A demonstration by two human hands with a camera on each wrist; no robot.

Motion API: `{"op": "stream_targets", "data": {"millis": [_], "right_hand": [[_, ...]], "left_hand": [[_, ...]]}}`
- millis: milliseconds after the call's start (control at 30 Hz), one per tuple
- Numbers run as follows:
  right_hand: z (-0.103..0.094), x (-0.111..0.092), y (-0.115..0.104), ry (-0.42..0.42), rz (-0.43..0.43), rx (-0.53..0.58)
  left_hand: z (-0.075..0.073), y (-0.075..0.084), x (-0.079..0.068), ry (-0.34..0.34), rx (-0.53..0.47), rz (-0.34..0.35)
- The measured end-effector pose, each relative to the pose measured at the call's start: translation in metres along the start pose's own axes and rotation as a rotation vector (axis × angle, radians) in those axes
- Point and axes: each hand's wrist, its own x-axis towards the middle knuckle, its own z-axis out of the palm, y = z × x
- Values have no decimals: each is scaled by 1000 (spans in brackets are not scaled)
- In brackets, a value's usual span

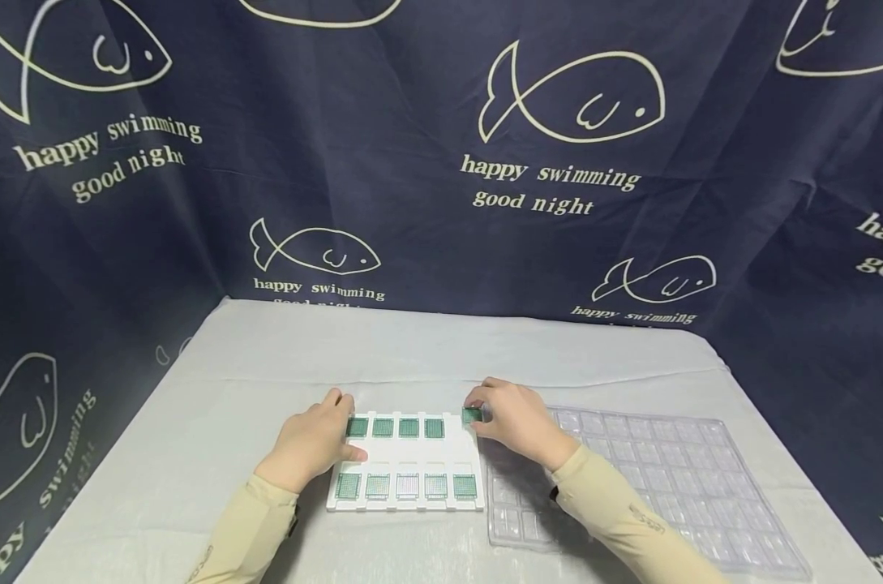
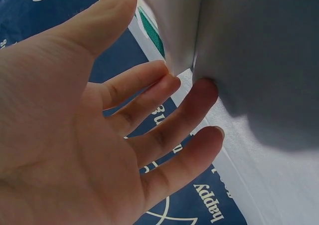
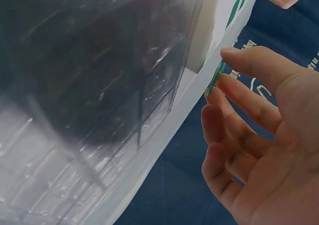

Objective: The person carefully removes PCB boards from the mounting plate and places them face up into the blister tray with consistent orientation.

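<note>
A white tray [image 1: 426,453] lies flat on the table with two rows of small green perforated circuit boards [image 1: 409,427] set in its slots. My left hand [image 1: 306,442] grips the tray's left end, thumb over its top face and fingers at the far corner. In the left wrist view those fingertips meet the tray's edge. At the tray's far right corner, my right hand [image 1: 517,418] pinches one green circuit board [image 1: 472,414] between thumb and fingertips. The right wrist view catches that board [image 3: 216,78] nearly edge-on. The back row's right end, beneath this board, shows white.
Right of the white tray lies a clear plastic tray [image 1: 704,470] with many moulded compartments, partly under my right forearm. A pale cloth covers the table [image 1: 426,341]. Dark blue fabric [image 1: 426,162] with fish drawings hangs behind and at the sides.
</note>
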Motion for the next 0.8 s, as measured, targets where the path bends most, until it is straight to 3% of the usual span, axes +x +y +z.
{"op": "stream_targets", "data": {"millis": [533, 800], "right_hand": [[3, -8, 25, 1, 87, 10], [0, -6, 33, -44, 128, 12]], "left_hand": [[1, -1, 2, -15, 0, 6], [-1, -1, 1, -8, 6, 16]]}}
